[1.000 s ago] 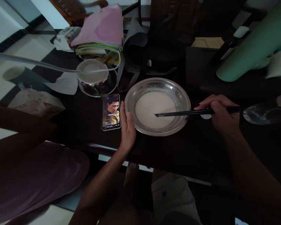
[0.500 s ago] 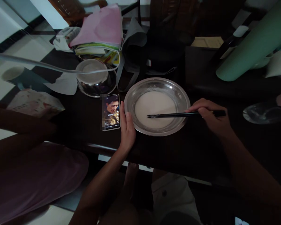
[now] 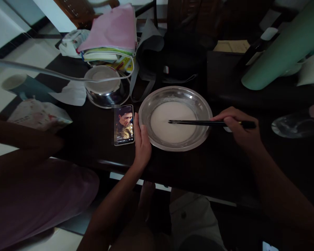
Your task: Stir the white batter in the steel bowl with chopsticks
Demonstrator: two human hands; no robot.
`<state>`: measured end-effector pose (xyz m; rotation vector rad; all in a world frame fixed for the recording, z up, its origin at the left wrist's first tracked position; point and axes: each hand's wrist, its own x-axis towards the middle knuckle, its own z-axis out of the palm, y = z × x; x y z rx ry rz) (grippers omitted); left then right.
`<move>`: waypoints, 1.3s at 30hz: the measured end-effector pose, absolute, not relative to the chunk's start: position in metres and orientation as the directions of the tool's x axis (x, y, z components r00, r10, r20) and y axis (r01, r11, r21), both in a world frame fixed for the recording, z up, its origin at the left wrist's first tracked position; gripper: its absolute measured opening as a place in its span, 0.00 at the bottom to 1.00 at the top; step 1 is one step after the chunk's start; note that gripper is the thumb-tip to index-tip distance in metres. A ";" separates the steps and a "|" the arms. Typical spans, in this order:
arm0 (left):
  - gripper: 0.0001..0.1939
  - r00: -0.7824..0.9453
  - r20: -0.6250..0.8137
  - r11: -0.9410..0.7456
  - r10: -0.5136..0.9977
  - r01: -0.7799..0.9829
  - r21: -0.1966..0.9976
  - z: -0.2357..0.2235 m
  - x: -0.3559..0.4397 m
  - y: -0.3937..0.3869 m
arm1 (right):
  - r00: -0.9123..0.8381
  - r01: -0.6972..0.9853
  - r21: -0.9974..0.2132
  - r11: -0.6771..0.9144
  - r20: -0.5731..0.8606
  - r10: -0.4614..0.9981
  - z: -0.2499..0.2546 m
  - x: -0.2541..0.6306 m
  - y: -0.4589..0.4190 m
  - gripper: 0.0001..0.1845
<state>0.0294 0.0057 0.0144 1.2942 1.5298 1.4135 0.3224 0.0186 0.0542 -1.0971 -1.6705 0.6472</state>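
A wide steel bowl (image 3: 202, 104) with white batter in it sits on the dark table (image 3: 94, 136). My right hand (image 3: 238, 130) is closed round a pair of dark chopsticks (image 3: 193, 122), whose tips lie in the batter near the bowl's middle. My left hand (image 3: 142, 143) rests against the bowl's left rim with fingers together, between the bowl and a lit phone (image 3: 124, 124) lying flat on the table.
A smaller steel bowl (image 3: 104, 85) stands behind the phone, with a white cable across it. Folded cloths and books (image 3: 112, 35) are stacked at the back. A green roll (image 3: 282, 52) lies at the right. Another person's arm and pink clothing (image 3: 28, 195) fill the left.
My right hand first pushed the chopsticks left across the batter, then drew them slightly back right and up. The left hand and the bowl have stayed put.
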 end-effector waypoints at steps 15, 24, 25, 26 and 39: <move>0.38 -0.280 0.116 -0.048 0.953 0.239 0.970 0.016 0.031 0.005 | -0.017 0.219 -0.884 0.412 0.419 0.908 0.052 0.324 0.019 0.11; 0.35 -0.274 0.129 -0.065 0.953 0.231 0.971 0.017 0.031 0.004 | 0.033 0.224 -0.888 0.402 0.420 0.907 0.053 0.323 0.019 0.11; 0.35 -0.271 0.132 -0.068 0.953 0.233 0.970 0.017 0.031 0.004 | 0.023 0.203 -0.895 0.397 0.410 0.912 0.053 0.322 0.019 0.11; 0.35 -0.270 0.133 -0.069 0.954 0.233 0.970 0.017 0.031 0.004 | -0.017 0.205 -0.892 0.402 0.407 0.913 0.053 0.322 0.019 0.11; 0.37 -0.259 0.150 -0.088 0.954 0.237 0.968 0.013 0.028 0.005 | -0.189 0.288 -0.838 0.463 0.424 0.886 0.054 0.321 0.018 0.10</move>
